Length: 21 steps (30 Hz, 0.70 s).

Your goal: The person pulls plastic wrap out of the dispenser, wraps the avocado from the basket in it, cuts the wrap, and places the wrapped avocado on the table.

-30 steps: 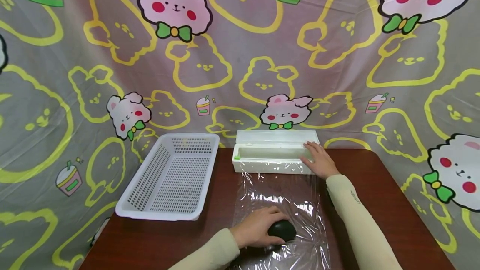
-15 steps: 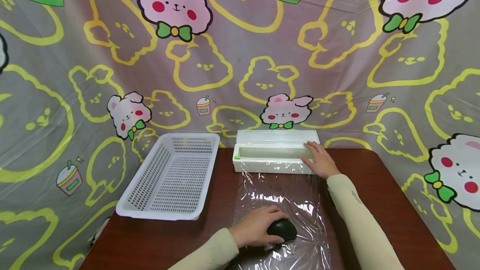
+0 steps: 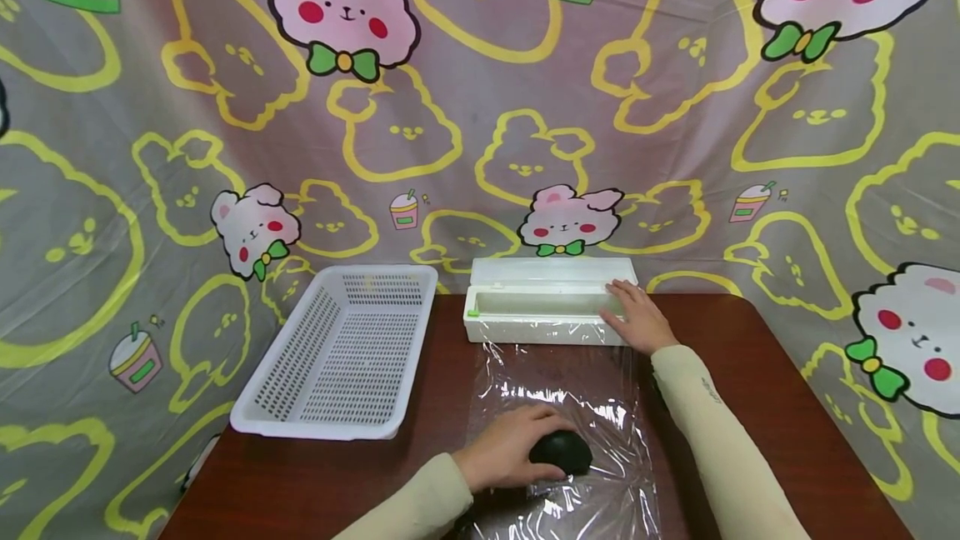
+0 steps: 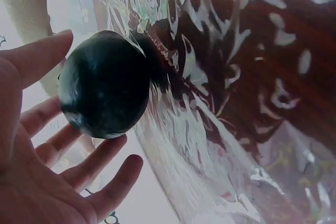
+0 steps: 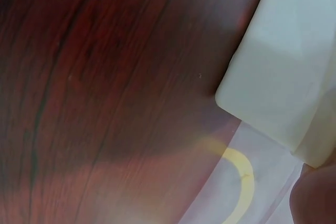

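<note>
A dark reddish-brown table (image 3: 757, 357) with visible wood grain fills the lower part of the head view, its far right corner rounded. At centre left of the frame a white perforated basket (image 3: 360, 365) stands on it, lengthwise. Right of centre, near the far edge, sits a long white box (image 3: 551, 304), lid raised. Clear wrinkled film (image 3: 570, 394) spreads from the box's front to the bottom edge, the wood showing through.

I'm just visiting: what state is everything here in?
Box: open, lid raised.
Film: drawn out, spread over the table, wrinkled.
Dark object: held; contact with the film unclear.
Left hand: holding the dark object.
Right hand: resting on the box.
Basket: upright.
Cloth: hanging, lightly creased.
</note>
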Available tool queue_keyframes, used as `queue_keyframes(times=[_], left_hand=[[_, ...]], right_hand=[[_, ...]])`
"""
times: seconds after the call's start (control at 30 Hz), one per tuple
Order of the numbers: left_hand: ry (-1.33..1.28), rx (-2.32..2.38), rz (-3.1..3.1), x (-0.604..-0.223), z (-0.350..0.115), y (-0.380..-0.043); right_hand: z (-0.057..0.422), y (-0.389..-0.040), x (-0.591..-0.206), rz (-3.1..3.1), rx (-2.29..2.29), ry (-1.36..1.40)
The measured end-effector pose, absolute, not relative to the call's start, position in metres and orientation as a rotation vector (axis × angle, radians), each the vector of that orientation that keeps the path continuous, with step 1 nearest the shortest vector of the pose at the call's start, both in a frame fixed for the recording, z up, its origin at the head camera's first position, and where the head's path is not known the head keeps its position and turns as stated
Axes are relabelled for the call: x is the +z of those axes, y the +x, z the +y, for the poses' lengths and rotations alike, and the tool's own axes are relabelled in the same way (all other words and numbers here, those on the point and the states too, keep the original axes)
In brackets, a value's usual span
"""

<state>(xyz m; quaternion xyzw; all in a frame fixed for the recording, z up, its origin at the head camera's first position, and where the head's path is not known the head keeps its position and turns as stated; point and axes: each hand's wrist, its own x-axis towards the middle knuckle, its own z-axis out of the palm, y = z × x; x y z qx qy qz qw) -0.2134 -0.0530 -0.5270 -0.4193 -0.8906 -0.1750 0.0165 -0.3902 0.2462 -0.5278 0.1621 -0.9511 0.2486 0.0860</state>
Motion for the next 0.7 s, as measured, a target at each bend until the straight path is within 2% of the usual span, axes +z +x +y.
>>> queue_keyframes(times=[0.43,0.57,0.7], left_hand=[[-1.191,-0.579,-2.76,-0.516,-0.076,-0.212],[-1.135,-0.552,-2.747,-0.51,-0.096,-0.209],[-1.209,-0.549,-2.696,-0.506,-0.121,-0.204]], right_hand=[[0.248,-0.376,-0.51,-2.834,0.757,0.555],[0.249,-0.357,-0.499,-2.766,0.811,0.602],[0.248,-0.323,-0.491,-2.687,0.828,0.7]])
